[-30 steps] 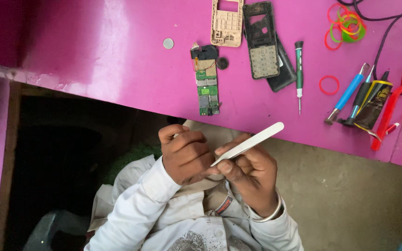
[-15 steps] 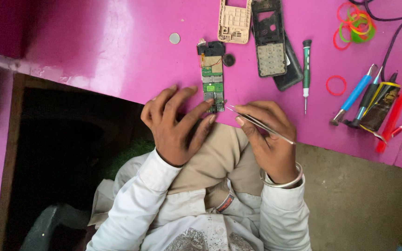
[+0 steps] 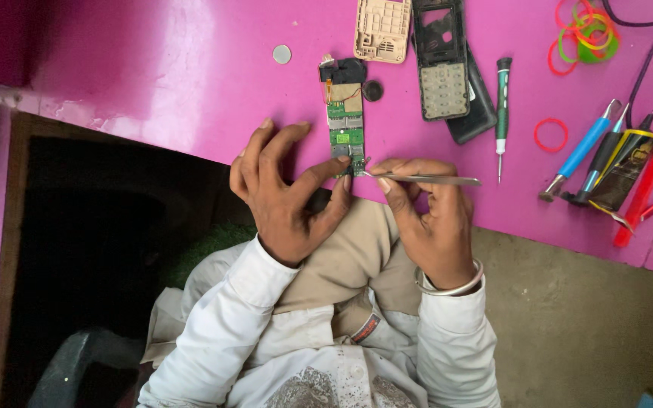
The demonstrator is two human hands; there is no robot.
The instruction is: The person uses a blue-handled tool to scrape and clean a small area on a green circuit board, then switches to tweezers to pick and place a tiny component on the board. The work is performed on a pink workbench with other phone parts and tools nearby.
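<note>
Board [image 3: 346,125] lies on pink bench [image 3: 190,75]; left hand [image 3: 285,189], fingers spread, steadies its lower end. Right hand [image 3: 428,219] pinches tweezers [image 3: 425,179], tips at board's bottom edge. Probing stage, apparently; fine, steady tip control needed

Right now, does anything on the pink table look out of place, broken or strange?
Nothing looks spilled or broken. A phone lies in pieces: the circuit board under the left hand, with the tweezers in the right hand at its lower end, the beige frame and keypad housing apart. Rubber bands lie loose.
</note>
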